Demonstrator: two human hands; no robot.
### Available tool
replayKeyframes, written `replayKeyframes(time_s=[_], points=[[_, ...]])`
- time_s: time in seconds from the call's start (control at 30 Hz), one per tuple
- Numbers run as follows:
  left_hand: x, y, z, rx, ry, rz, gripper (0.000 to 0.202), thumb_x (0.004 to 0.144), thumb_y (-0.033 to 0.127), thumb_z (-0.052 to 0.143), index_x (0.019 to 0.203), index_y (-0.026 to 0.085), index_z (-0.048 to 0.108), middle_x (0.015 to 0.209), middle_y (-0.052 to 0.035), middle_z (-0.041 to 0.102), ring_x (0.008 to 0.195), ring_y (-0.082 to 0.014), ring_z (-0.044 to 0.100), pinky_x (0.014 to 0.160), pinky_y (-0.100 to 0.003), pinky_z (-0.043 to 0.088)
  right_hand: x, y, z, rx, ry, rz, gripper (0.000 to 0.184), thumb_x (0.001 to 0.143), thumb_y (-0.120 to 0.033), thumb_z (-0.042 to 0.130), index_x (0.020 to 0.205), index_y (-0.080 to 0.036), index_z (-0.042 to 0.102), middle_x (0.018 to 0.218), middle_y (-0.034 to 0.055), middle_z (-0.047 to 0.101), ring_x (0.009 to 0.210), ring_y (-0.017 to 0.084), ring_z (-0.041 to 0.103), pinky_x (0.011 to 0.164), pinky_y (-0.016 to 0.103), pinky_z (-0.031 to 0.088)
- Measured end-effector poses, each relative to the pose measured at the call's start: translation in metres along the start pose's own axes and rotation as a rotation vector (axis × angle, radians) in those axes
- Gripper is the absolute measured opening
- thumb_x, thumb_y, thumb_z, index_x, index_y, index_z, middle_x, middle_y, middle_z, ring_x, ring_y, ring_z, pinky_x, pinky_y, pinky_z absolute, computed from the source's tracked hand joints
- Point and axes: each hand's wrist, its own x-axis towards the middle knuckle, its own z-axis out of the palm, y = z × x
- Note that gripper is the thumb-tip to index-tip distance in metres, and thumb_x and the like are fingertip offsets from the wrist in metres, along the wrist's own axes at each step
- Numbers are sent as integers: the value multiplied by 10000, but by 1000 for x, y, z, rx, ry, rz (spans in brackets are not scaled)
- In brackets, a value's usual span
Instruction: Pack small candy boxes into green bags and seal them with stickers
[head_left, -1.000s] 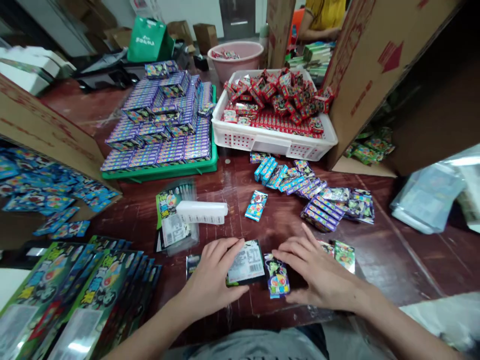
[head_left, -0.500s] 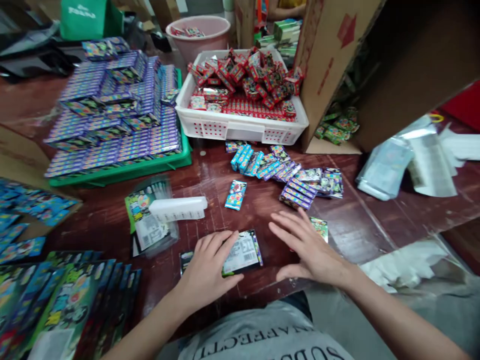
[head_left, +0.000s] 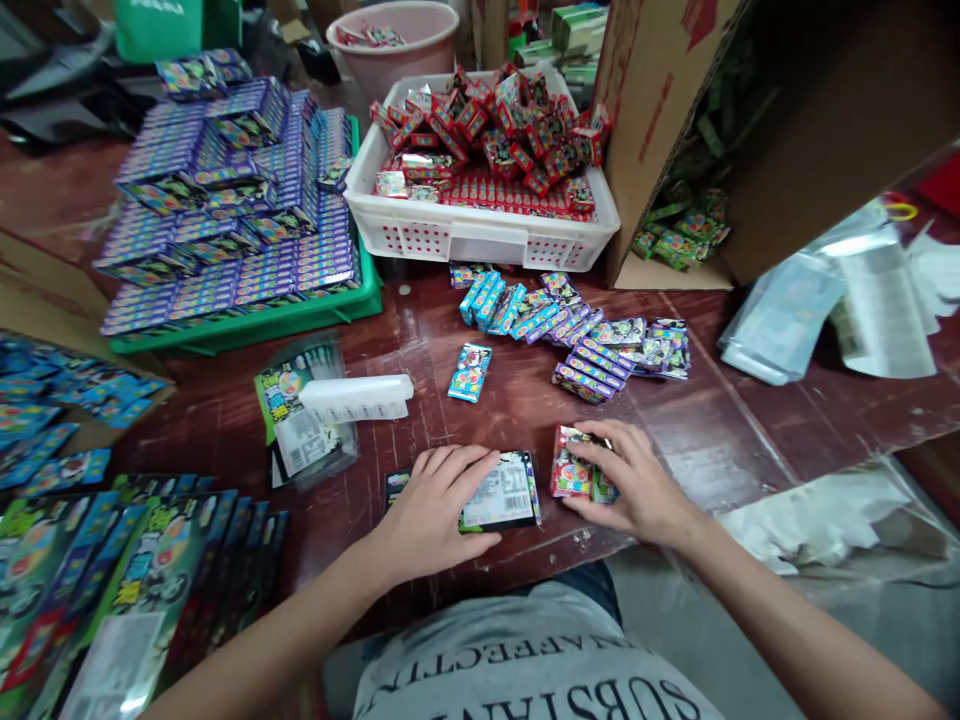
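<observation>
My left hand lies flat across a dark printed packet with a white barcode label, covering its middle. Its fingers are stretched out over the packet and the thumb sits at the near edge. My right hand is curled over small red and green boxes just right of the packet, fingertips on their top and thumb at the near side. How many boxes are under it is partly hidden. A single blue small box lies beyond, between the hands.
Purple and blue small boxes lie in a row ahead. Behind stand a white basket of red boxes and a green tray of purple ones. Printed packets and a white plastic strip lie left. A cardboard box and clear bags are right.
My right hand has come down and closed over the red and green boxes, which now sit beside the packet. My left hand stays on the packet.
</observation>
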Motion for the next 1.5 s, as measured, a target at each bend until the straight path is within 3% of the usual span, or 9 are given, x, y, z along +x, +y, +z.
replayKeyframes(time_s=[0.1, 0.3, 0.53, 0.73, 0.8, 0.97, 1.17, 1.3, 1.5], points=[[-1, 3, 0, -13, 53, -28, 847, 755, 392, 787, 1487, 223, 395, 1428, -113, 512, 1272, -314, 476, 1081, -474, 357, 7, -15, 8, 13, 42, 3, 558, 897, -423, 695, 1373, -225, 483, 1409, 166, 503, 1295, 340, 467, 1053, 563, 426], [-3, -2, -4, -15, 20, -3, 840, 749, 383, 788, 1479, 216, 409, 1417, -117, 513, 1267, -315, 472, 1075, -467, 361, 19, -23, 10, 122, -199, -116, 576, 910, -483, 669, 1385, -213, 490, 1444, 150, 500, 1329, 334, 437, 1084, 552, 404], [-8, -9, 1, 18, 33, -51, 813, 755, 355, 768, 1474, 198, 422, 1412, -126, 519, 1263, -327, 472, 1064, -488, 355, 45, -21, 26, 207, -270, -140, 589, 899, -522, 674, 1347, -174, 516, 1431, 174, 514, 1327, 323, 457, 1110, 550, 398], [-12, -11, -1, 15, 15, -112, 867, 728, 370, 802, 1487, 199, 418, 1437, -120, 514, 1271, -334, 466, 1062, -493, 356, 45, -11, 8, 194, -304, -156, 996, 799, -669, 706, 1548, -172, 277, 1599, 218, 300, 1493, 380, 258, 1222, 663, 139], [-13, -12, -1, 5, 15, -124, 871, 728, 365, 804, 1492, 217, 413, 1444, -113, 513, 1270, -333, 469, 1069, -500, 350, 40, -3, -5, 169, -347, -94, 967, 833, -586, 717, 1573, -187, 239, 1632, 200, 240, 1516, 373, 204, 1223, 642, 185], [-9, -8, 5, -35, 38, -115, 896, 713, 396, 824, 1491, 227, 412, 1431, -117, 521, 1270, -341, 471, 1072, -508, 358, 51, 4, -6, 272, -417, -104, 729, 896, -422, 699, 1515, -207, 382, 1513, 162, 458, 1430, 307, 389, 1191, 545, 347], [-4, 10, 9, -118, 254, -330, 882, 733, 379, 819, 1493, 273, 384, 1429, -109, 487, 1303, -344, 460, 1098, -525, 363, 72, -1, 4, 478, -338, -47, 950, 799, -485, 801, 1570, -271, 288, 1595, 149, 369, 1442, 340, 395, 1178, 550, 363], [11, 24, 9, -417, 479, -564, 965, 745, 440, 823, 1535, 289, 288, 1402, -119, 445, 1272, -324, 504, 1069, -507, 426, 84, -11, 10, 789, -147, 252, 596, 915, -414, 692, 1429, -303, 411, 1270, 81, 636, 1090, 237, 666, 945, 415, 566], [13, 14, 17, -1042, 497, -438, 504, 972, 313, 570, 1451, 286, 416, 1290, -87, 570, 1039, -204, 635, 907, -371, 536, 106, -19, 21, 888, -159, 279, 238, 958, -376, 628, 1169, -266, 622, 1082, 32, 673, 957, 197, 640, 844, 360, 547]])
